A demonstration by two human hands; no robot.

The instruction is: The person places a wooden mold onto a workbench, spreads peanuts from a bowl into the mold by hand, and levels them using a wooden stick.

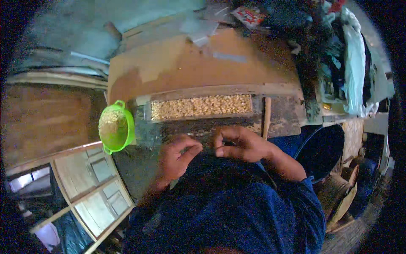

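Both my hands are in front of my dark blue clothing, at the near side of the worktable. My left hand (179, 154) is closed in a pinch, thumb and forefinger together. Facing it a short gap away, my right hand (243, 144) has its fingers curled round toward the thumb. Anything between the fingertips is too small or blurred to make out. Just beyond the hands lies a long shallow tray filled with small pale tan pieces (203, 107), perhaps nuts or beans. To the left, a bright green two-handled basket (130, 129) holds more small pale pieces.
A brown board (249, 55) covers the table's far part. A wooden stick (267, 116) lies right of the tray. At the left are a wooden panel (50, 120) and a framed cabinet with panes (80, 173). A dark round tub (323, 150) and a whitish plastic bag (354, 63) are at the right.
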